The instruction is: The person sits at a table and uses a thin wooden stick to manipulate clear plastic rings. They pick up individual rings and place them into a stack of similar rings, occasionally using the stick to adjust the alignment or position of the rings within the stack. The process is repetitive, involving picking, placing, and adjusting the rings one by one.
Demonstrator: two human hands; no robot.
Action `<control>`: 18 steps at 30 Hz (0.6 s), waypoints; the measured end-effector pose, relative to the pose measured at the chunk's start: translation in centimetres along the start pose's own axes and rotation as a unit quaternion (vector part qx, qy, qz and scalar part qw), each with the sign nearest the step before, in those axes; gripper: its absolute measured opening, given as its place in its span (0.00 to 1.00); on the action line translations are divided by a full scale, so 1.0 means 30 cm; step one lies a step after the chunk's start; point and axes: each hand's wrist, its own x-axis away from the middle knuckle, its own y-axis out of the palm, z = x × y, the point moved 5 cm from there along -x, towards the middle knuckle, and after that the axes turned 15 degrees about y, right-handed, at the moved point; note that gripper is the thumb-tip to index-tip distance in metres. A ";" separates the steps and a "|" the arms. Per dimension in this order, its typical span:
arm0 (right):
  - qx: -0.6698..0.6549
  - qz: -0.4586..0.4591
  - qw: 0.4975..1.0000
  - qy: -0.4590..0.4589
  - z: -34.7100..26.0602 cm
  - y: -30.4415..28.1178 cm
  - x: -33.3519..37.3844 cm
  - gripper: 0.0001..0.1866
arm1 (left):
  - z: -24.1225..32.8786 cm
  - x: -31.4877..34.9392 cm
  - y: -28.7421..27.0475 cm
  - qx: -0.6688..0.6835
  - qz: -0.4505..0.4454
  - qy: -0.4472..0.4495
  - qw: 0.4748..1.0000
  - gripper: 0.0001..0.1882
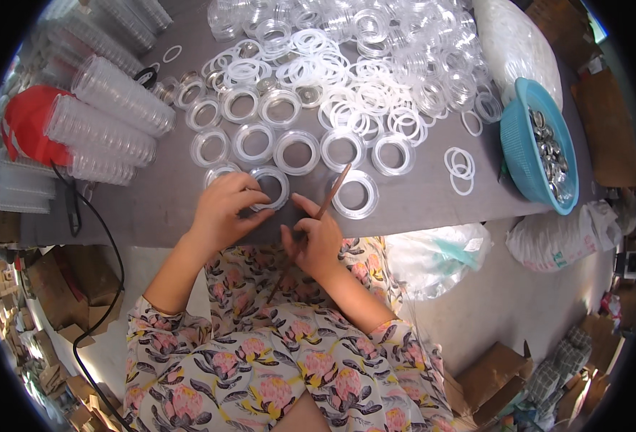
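Observation:
My left hand (pixel 226 207) is bent over the near left of a round clear plastic ring (pixel 283 189) at the table's front edge, fingers and thumb on its rim. Another clear ring (pixel 220 170) lies partly hidden behind that hand. A thin brown stick (pixel 336 183) slants through my right hand (pixel 316 241), its lower end pointing down toward my lap. Right of its upper tip sits one more clear ring (pixel 364 209). Rows of similar rings (pixel 296 152) lie just beyond both hands.
Loose flat white rings (pixel 368 97) and piled clear round cases (pixel 433 57) cover the far table. Stacked clear lids (pixel 102 137) and a red cloth-like item (pixel 33 122) stand left. A blue basket (pixel 523 155) of small metal pieces is at right. A black cable (pixel 109 237) hangs left.

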 end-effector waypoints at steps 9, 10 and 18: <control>0.023 -0.042 0.999 0.022 0.009 0.002 -0.002 0.13 | -0.337 -0.231 -0.090 0.000 0.064 -0.067 0.996 0.11; 0.020 -0.038 0.999 0.017 0.008 0.002 -0.003 0.13 | -0.403 -0.280 -0.090 -0.030 0.079 -0.037 0.996 0.13; 0.039 -0.021 0.996 -0.074 0.007 0.014 0.016 0.13 | -0.702 -0.532 0.020 -0.281 -0.040 -0.037 0.958 0.16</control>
